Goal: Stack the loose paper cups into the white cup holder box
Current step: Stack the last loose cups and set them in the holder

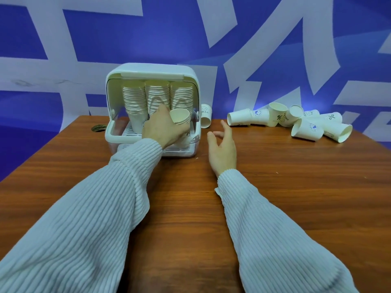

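The white cup holder box (151,69) stands open at the table's back, holding three tall stacks of paper cups (157,96). My left hand (164,126) reaches into its front and grips a short stack of cups (180,117), mouth facing me, in front of the right-hand stack. My right hand (222,149) hovers over the table just right of the box, fingers spread and holding nothing. Several loose paper cups (287,121) lie tipped in a pile at the back right.
One cup marked "HELLO" (206,118) lies beside the box's right wall. A round cable hole (98,127) sits in the wooden table (275,187) left of the box. A blue and white wall runs behind the table.
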A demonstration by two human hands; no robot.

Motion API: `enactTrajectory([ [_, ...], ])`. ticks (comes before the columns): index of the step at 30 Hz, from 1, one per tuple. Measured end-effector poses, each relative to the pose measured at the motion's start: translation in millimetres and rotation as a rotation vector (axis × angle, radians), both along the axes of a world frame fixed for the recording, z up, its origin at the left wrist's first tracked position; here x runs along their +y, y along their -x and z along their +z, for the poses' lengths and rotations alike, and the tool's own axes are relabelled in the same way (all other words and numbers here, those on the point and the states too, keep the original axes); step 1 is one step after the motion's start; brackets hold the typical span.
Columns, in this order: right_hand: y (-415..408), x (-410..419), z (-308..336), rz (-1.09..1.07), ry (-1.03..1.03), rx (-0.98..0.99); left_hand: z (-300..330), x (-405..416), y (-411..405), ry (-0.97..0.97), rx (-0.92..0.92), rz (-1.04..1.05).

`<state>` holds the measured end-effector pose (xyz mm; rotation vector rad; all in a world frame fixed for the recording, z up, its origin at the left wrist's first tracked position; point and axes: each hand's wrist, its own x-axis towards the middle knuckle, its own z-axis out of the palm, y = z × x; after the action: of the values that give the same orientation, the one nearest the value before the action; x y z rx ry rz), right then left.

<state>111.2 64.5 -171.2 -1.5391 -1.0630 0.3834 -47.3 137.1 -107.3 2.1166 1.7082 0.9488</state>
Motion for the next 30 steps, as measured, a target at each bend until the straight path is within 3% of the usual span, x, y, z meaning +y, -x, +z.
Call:
enactTrajectory([
  [5, -11, 16, 5, -0.055, -0.046, 0.087, -6, 3, -4, 0.015, 0.103, -0.051],
  [7, -19, 27, 5, -0.078, -0.041, 0.071, -9, 2, -8, -0.069, 0.059, -0.018],
  [10, -31, 51, -1, -0.101, 0.026, -0.119, -19, -6, -17, -0.232, -0.038, -0.017],
  [15, -42, 99, -17, 0.015, 0.336, -0.543, -37, -8, -24, -0.355, 0.153, 0.013],
  [19, -49, 133, -15, 0.046, 0.394, -0.696, -40, -8, -25, -0.407, 0.190, 0.042],
  [22, -55, 151, -16, 0.087, 0.413, -0.686, -44, -5, -25, -0.450, 0.211, 0.049],
  [30, -56, 147, -6, -0.092, 0.161, -0.457, -44, -5, -23, -0.436, 0.197, 0.032],
])
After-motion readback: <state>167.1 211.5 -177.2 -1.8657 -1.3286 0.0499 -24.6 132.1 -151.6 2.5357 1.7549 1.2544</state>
